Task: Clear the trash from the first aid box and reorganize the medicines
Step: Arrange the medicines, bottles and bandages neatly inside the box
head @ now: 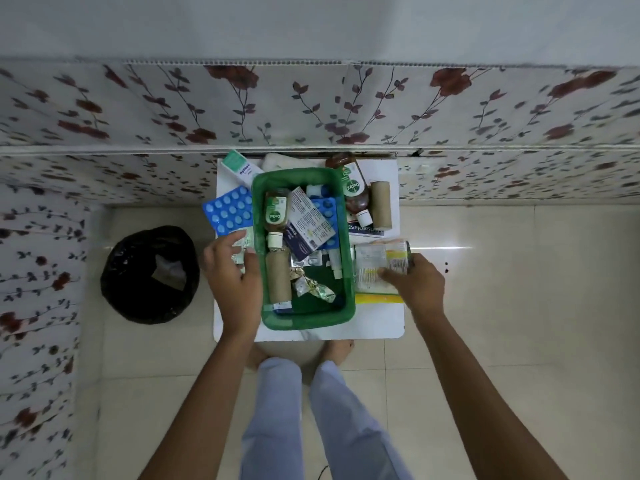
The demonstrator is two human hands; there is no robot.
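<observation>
A green plastic box [349, 299] sits on a small white table [311, 332]. Inside lie a Dettol bottle [276, 213], a brown bandage roll [278, 277], a white medicine carton [309, 220], blister strips and crumpled foil wrappers [311, 287]. My left hand [233, 275] rests left of the box, its fingers on a pale foil strip [242, 247]. Right of the box, my right hand [417, 280] grips a pale medicine carton [377, 261] over a stack of packets.
A black-lined trash bin [149, 275] stands on the floor to the left. On the table outside the box lie a blue blister pack [228, 211], a teal tube carton [240, 168], a second Dettol bottle [351, 187] and another brown roll [381, 204]. A floral wall runs behind.
</observation>
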